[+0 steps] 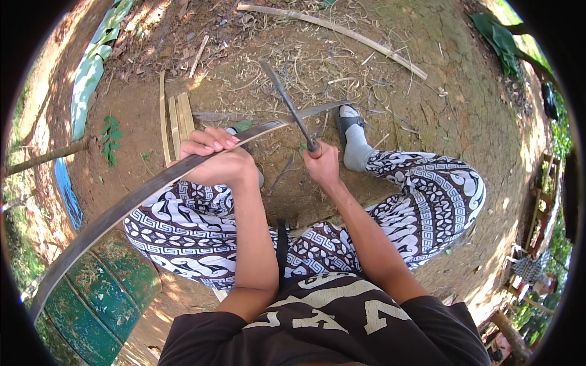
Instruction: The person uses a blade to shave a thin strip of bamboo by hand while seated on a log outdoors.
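My left hand [217, 161] is closed around a long, dark-faced bamboo strip [128, 204], with the fingers curled over its upper side. The strip bends from the lower left, across my left knee, to beside my right foot, and its edge looks pale. In my right hand [323, 166] is the handle of a knife with a long, narrow dark blade [282, 91]. The blade points up and to the left and crosses the strip beyond my left hand. I cannot tell whether its edge is cutting into the strip. My patterned trouser legs [421, 201] lie spread on either side.
Several pale split strips [181, 119] lie beyond my left hand. Curled shavings [311, 58] litter the soil, and a longer strip [342, 32] lies at the far side. A green drum [101, 293] is at lower left, near a blue bundle [68, 192] and a long leaf [90, 76].
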Demonstrator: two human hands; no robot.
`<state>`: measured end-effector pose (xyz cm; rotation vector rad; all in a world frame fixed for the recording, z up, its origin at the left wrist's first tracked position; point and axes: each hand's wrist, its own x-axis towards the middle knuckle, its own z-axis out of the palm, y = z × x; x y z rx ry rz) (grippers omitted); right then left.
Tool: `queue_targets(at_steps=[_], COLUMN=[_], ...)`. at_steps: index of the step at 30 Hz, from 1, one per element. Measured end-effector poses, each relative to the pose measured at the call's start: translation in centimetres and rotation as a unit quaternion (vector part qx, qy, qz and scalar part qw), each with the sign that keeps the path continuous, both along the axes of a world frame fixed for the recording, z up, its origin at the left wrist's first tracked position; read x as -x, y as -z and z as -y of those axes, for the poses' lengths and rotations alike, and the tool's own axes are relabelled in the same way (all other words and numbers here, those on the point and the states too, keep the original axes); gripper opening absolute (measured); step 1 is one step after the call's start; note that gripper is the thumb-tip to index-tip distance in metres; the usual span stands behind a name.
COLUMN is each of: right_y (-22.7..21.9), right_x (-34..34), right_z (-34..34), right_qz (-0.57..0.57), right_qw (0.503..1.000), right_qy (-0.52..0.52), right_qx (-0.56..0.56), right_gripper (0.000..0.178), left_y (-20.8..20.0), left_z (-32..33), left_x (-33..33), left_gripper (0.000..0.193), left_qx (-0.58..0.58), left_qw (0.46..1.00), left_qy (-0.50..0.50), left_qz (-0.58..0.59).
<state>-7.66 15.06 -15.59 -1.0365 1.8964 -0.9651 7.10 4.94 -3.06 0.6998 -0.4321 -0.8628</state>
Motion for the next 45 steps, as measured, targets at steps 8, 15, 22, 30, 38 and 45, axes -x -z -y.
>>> queue_targets(at_steps=[8, 15, 22, 30, 38, 45], right_y=[-3.2, 1.4, -0.4, 5.2, 8.7, 10.2], right_x=[-1.0, 1.6, 0.0, 4.3, 4.3, 5.0], right_z=[1.3, 0.2, 0.4, 0.2, -0.2, -0.4], right_qz=[-0.053, -0.064, -0.047, -0.107, -0.116, -0.121], right_qw=[0.998, 0.992, 0.999, 0.987, 0.986, 0.989], right_qy=[-0.014, 0.102, 0.019, 0.09, 0.106, 0.079], right_qx=[-0.013, -0.046, -0.009, -0.082, -0.058, -0.037], right_gripper=[0.021, 0.022, 0.022, 0.022, 0.025, 0.029], left_y=[0.4, 0.0, 0.5, 0.5, 1.1, 1.0], left_z=[0.1, 0.2, 0.3, 0.6, 0.7, 1.0], left_x=[0.1, 0.1, 0.0, -0.1, -1.7, -1.3], left_gripper=[0.062, 0.064, 0.063, 0.063, 0.063, 0.057], left_qx=[0.005, 0.002, 0.023, 0.042, 0.001, -0.007], left_qw=[1.0, 0.999, 0.998, 0.992, 0.996, 0.998], left_qy=[0.012, 0.025, 0.038, 0.075, 0.044, 0.042], left_qz=[-0.019, -0.033, -0.035, -0.091, -0.071, -0.045])
